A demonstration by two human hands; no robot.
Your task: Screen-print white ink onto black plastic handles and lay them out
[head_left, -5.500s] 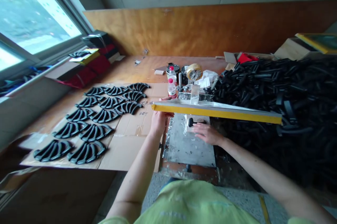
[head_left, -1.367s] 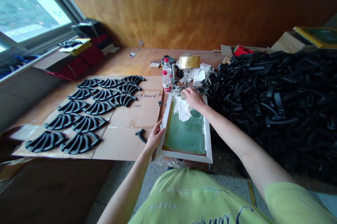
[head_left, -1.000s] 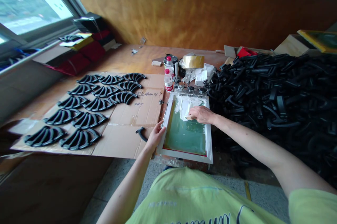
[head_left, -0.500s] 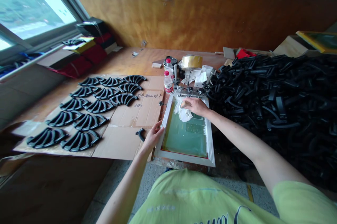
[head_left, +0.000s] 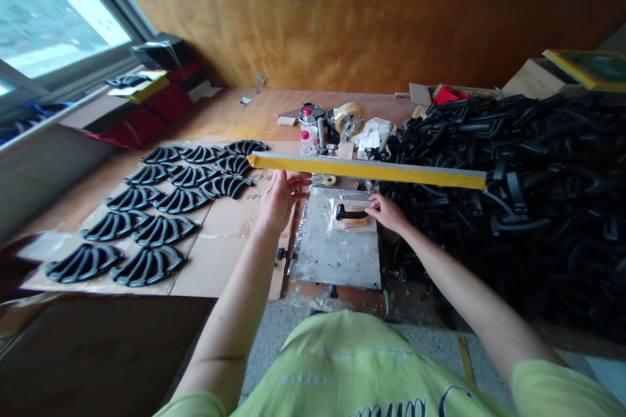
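A printing screen frame [head_left: 366,170] with a yellow edge is tipped up over a grey metal plate [head_left: 332,250]. My left hand [head_left: 278,198] holds the frame up from beneath at its left end, fingers curled under the edge. On the plate lies a black curved handle [head_left: 349,212] over a pale block. My right hand [head_left: 386,211] pinches the handle's right end. Rows of printed black handles [head_left: 161,208] lie fanned out on flat cardboard [head_left: 235,254] to the left.
A big heap of black handles [head_left: 518,175] fills the right of the wooden table [head_left: 235,117]. Behind the frame stand small bottles [head_left: 306,136], a tape roll [head_left: 348,120] and white rags. Red cloth and boxes lie by the window at left.
The screen lay flat with my right hand wiping white ink across it. Now the frame is lifted at its front edge, and my right hand has dropped to the handle on the plate.
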